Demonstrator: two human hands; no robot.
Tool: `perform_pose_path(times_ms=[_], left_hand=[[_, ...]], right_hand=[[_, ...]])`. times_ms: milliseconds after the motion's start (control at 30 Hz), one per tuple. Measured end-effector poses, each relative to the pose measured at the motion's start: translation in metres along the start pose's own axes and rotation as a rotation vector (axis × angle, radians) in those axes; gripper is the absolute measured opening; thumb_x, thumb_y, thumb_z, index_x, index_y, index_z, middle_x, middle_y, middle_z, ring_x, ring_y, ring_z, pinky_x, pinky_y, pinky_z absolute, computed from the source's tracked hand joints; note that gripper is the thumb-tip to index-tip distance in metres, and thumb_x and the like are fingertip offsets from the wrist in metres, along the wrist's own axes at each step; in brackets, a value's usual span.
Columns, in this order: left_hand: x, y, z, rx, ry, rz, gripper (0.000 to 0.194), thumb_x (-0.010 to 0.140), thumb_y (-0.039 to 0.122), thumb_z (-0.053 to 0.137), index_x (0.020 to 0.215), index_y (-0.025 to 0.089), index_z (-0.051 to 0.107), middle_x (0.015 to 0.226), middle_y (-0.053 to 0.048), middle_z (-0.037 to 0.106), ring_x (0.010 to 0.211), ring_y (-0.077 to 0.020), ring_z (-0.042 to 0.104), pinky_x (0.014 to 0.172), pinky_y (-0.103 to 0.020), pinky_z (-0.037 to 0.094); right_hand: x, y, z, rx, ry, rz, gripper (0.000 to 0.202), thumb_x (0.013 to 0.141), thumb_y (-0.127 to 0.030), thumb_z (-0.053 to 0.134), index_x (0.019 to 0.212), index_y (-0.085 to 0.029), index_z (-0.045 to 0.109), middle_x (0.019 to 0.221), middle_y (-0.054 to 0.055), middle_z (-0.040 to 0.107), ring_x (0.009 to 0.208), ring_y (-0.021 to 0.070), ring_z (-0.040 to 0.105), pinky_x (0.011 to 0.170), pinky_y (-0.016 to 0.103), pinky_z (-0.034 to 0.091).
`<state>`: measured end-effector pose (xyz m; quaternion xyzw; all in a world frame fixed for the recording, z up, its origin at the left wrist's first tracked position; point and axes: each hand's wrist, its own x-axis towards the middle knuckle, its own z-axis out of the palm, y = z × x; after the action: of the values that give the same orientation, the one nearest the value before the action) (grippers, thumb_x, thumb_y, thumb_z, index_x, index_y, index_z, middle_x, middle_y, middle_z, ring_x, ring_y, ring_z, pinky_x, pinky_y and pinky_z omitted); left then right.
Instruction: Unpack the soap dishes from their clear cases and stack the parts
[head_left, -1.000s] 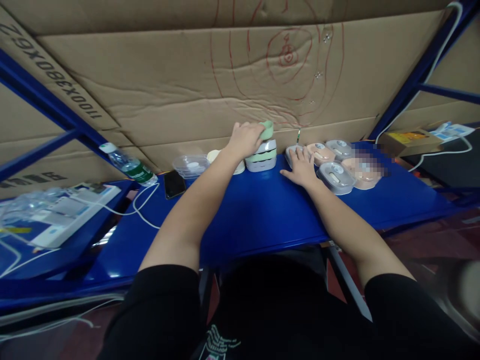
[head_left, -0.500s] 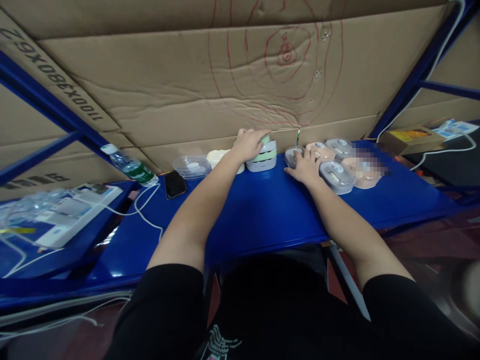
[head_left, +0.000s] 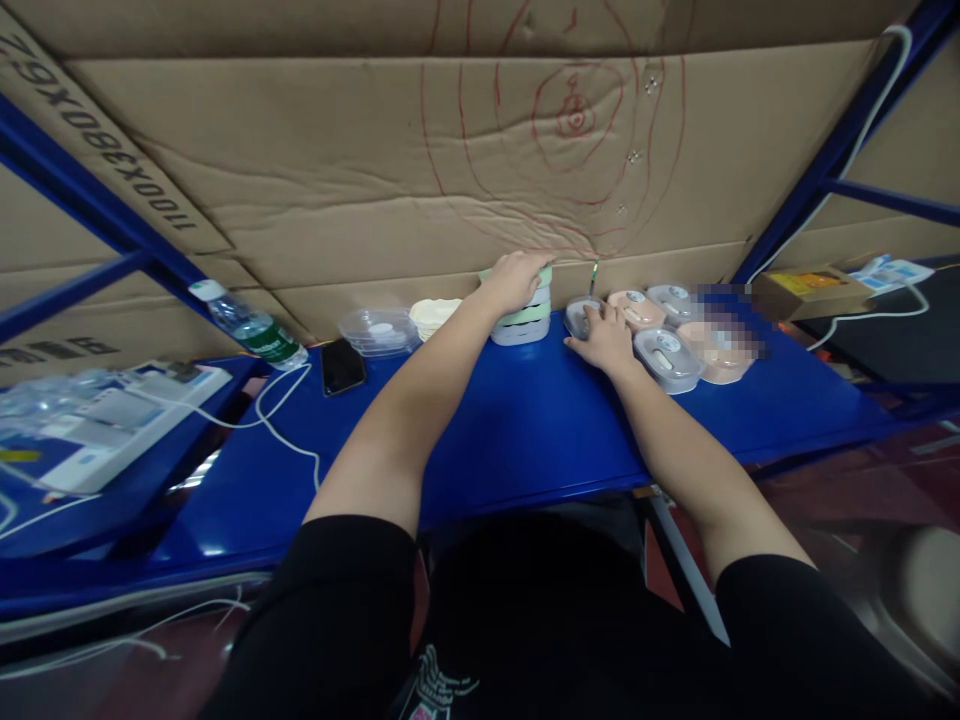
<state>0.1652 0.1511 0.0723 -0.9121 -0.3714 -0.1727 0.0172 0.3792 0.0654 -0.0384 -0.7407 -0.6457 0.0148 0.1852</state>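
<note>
At the back of the blue table, my left hand point(head_left: 517, 281) lies over the top of a stack of pale green and grey containers point(head_left: 523, 331), its fingers bent around the upper green one. My right hand point(head_left: 606, 340) rests with fingers spread on a small clear-lidded container point(head_left: 577, 318). Right of it sit lidded boxes: a peach one point(head_left: 636, 309), a grey one point(head_left: 670, 362) and others behind. Cream pieces point(head_left: 435, 318) are stacked left of the green and grey stack, partly behind my left forearm. Clear plastic lids point(head_left: 375, 332) lie farther left.
A phone point(head_left: 343, 368), a white cable point(head_left: 289, 440) and a tilted water bottle point(head_left: 251, 325) are at the left. Cardboard point(head_left: 315, 150) stands behind the table point(head_left: 525, 430). An open carton point(head_left: 814, 292) is at the right, near blue frame posts.
My left hand has shifted slightly right over the stack, its fingers reaching across the top. My right hand stays on the small container. The view has shifted slightly.
</note>
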Motion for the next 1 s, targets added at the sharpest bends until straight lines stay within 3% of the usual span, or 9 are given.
perform_pose_path(times_ms=[100, 200, 367, 467, 600, 700, 833, 933, 1000], left_hand=[[-0.002, 0.0, 0.001, -0.006, 0.008, 0.001, 0.065, 0.106, 0.017, 0.051, 0.17, 0.019, 0.06, 0.169, -0.015, 0.066, 0.154, -0.0329, 0.06, 0.132, -0.048, 0.042], [-0.009, 0.001, 0.0, 0.015, 0.044, -0.034, 0.059, 0.108, 0.026, 0.055, 0.166, 0.021, 0.064, 0.166, -0.015, 0.068, 0.154, -0.0379, 0.059, 0.131, -0.057, 0.04], [-0.024, -0.003, -0.005, -0.011, 0.156, -0.092, 0.056, 0.105, 0.036, 0.063, 0.159, 0.023, 0.069, 0.159, -0.017, 0.071, 0.151, -0.0431, 0.059, 0.13, -0.063, 0.036], [-0.032, -0.009, -0.011, -0.029, 0.214, -0.121, 0.049, 0.107, 0.039, 0.062, 0.153, 0.027, 0.072, 0.155, -0.015, 0.074, 0.148, -0.042, 0.06, 0.129, -0.063, 0.036], [-0.049, -0.01, -0.012, -0.087, 0.376, -0.204, 0.042, 0.112, 0.044, 0.057, 0.15, 0.03, 0.071, 0.149, -0.012, 0.077, 0.141, -0.0364, 0.064, 0.125, -0.057, 0.043], [-0.074, -0.001, -0.002, -0.19, 0.475, -0.212, 0.04, 0.113, 0.043, 0.057, 0.146, 0.025, 0.071, 0.144, -0.014, 0.078, 0.135, -0.0333, 0.068, 0.122, -0.053, 0.049], [-0.122, 0.016, 0.025, -0.39, 0.424, -0.067, 0.039, 0.106, 0.047, 0.069, 0.136, 0.022, 0.075, 0.135, -0.014, 0.081, 0.126, -0.0318, 0.074, 0.118, -0.051, 0.055], [-0.153, 0.021, 0.048, -0.602, 0.326, -0.018, 0.057, 0.103, 0.059, 0.073, 0.145, 0.022, 0.07, 0.143, -0.017, 0.078, 0.124, -0.032, 0.076, 0.114, -0.053, 0.059], [-0.164, 0.019, 0.062, -0.721, 0.281, -0.051, 0.08, 0.098, 0.071, 0.078, 0.158, 0.022, 0.061, 0.154, -0.022, 0.072, 0.129, -0.035, 0.075, 0.112, -0.055, 0.06]], right_hand=[[0.0, 0.001, 0.001, 0.009, -0.004, 0.027, 0.091, 0.096, -0.06, 0.079, 0.174, -0.024, 0.049, 0.187, 0.024, 0.034, 0.171, 0.0515, 0.03, 0.13, 0.074, 0.041], [0.0, 0.001, 0.0, 0.017, -0.005, 0.058, 0.093, 0.095, -0.058, 0.082, 0.175, -0.027, 0.048, 0.188, 0.023, 0.03, 0.172, 0.0531, 0.029, 0.128, 0.075, 0.043], [0.0, 0.001, -0.004, 0.025, 0.006, 0.04, 0.083, 0.097, -0.051, 0.078, 0.171, -0.024, 0.053, 0.182, 0.024, 0.04, 0.163, 0.0503, 0.043, 0.124, 0.068, 0.05], [-0.001, 0.0, -0.005, 0.032, 0.017, 0.024, 0.079, 0.096, -0.048, 0.076, 0.169, -0.022, 0.056, 0.179, 0.024, 0.045, 0.16, 0.0497, 0.046, 0.123, 0.065, 0.051], [-0.001, -0.002, -0.004, 0.059, 0.046, 0.026, 0.078, 0.093, -0.045, 0.074, 0.167, -0.022, 0.06, 0.175, 0.023, 0.05, 0.154, 0.0507, 0.052, 0.121, 0.065, 0.052], [0.002, -0.003, -0.006, 0.131, 0.107, 0.04, 0.076, 0.097, -0.047, 0.067, 0.168, -0.02, 0.059, 0.171, 0.022, 0.055, 0.151, 0.0478, 0.056, 0.124, 0.062, 0.05], [0.003, -0.004, -0.016, 0.232, 0.305, 0.032, 0.081, 0.1, -0.044, 0.059, 0.173, -0.01, 0.049, 0.171, 0.027, 0.05, 0.157, 0.0445, 0.051, 0.13, 0.06, 0.043], [-0.009, -0.012, -0.026, 0.23, 0.429, -0.033, 0.087, 0.108, -0.05, 0.049, 0.182, -0.01, 0.03, 0.176, 0.028, 0.041, 0.165, 0.0445, 0.042, 0.131, 0.064, 0.04], [-0.024, -0.024, -0.031, 0.217, 0.441, -0.112, 0.09, 0.11, -0.057, 0.043, 0.186, -0.015, 0.019, 0.18, 0.026, 0.037, 0.167, 0.0455, 0.039, 0.131, 0.068, 0.04]])
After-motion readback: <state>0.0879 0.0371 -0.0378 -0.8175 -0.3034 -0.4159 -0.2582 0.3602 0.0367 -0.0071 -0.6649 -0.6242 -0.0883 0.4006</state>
